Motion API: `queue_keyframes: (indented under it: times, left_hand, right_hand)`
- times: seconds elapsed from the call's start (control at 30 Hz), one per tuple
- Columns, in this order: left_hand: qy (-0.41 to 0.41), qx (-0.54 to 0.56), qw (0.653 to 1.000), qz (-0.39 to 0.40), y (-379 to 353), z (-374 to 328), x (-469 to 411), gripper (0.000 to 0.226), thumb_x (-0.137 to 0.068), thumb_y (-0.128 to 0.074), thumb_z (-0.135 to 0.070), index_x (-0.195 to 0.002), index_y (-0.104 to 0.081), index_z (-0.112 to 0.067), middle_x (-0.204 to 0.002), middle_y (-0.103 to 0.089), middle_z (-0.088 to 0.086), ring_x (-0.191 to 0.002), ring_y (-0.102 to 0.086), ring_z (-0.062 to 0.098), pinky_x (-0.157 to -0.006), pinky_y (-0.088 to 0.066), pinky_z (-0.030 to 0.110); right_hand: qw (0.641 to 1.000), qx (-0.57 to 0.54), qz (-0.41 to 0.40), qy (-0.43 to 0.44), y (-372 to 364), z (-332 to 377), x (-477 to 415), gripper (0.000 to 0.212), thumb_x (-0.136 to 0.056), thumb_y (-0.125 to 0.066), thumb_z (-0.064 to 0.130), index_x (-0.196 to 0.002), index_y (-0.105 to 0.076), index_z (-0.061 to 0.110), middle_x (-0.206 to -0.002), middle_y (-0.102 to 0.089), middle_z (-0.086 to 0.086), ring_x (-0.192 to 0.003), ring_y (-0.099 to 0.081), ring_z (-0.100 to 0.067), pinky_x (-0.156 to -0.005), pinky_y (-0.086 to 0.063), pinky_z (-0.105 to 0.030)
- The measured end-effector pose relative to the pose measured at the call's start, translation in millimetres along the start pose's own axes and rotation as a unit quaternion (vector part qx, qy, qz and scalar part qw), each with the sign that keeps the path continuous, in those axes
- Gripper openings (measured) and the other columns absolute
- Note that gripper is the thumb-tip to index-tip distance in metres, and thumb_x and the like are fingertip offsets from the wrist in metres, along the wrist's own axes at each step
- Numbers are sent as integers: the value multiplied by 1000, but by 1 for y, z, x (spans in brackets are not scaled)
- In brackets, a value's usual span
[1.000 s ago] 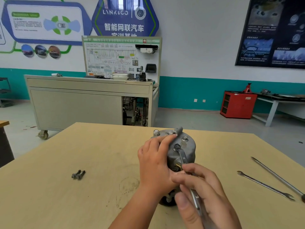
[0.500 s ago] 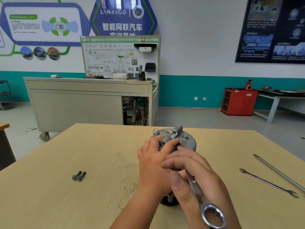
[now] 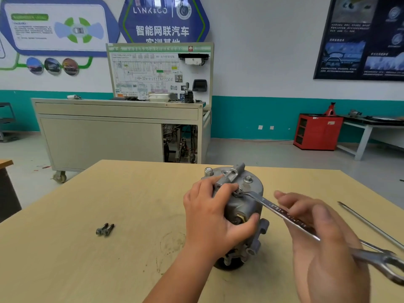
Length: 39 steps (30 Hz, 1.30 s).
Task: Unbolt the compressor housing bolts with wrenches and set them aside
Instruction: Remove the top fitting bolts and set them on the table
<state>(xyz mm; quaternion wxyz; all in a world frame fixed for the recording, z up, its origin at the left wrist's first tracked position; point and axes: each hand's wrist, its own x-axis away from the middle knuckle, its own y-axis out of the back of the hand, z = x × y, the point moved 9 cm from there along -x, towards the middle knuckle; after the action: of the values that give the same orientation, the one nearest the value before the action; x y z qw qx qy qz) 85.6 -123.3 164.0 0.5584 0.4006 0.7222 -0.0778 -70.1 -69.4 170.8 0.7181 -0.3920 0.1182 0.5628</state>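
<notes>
The compressor (image 3: 240,215) stands upright on the counter (image 3: 109,270), steadied by the left hand (image 3: 209,217), whose grip wraps the housing. The right hand (image 3: 323,241) holds the wrench (image 3: 284,213), grip closed loosely on its shank. The wrench's open end sits on a top bolt (image 3: 239,190), up and left of that grip; its long axis runs diagonally back toward the right hand. Two removed bolts (image 3: 105,229) lie well left.

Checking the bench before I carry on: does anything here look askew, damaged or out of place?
Nothing stands out. The grey metal compressor stands upright on the wooden table, two removed bolts lie together at its left, and the steel wrench sits on a bolt.
</notes>
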Motion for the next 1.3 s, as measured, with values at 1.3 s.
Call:
queue_keyframes:
  times: [1.3]
  left_hand:
    - [-16, 12, 999, 42, 4, 5, 2, 74, -62, -60, -62, -110, -62, -6, -104, -65, 4, -100, -55, 21, -84, -41, 28]
  right_hand:
    - [628, 476, 561, 254, -201, -49, -23, 26, -96, -51, 30, -104, -67, 11, -93, -67, -4, -84, -60, -20, -69, -44, -33]
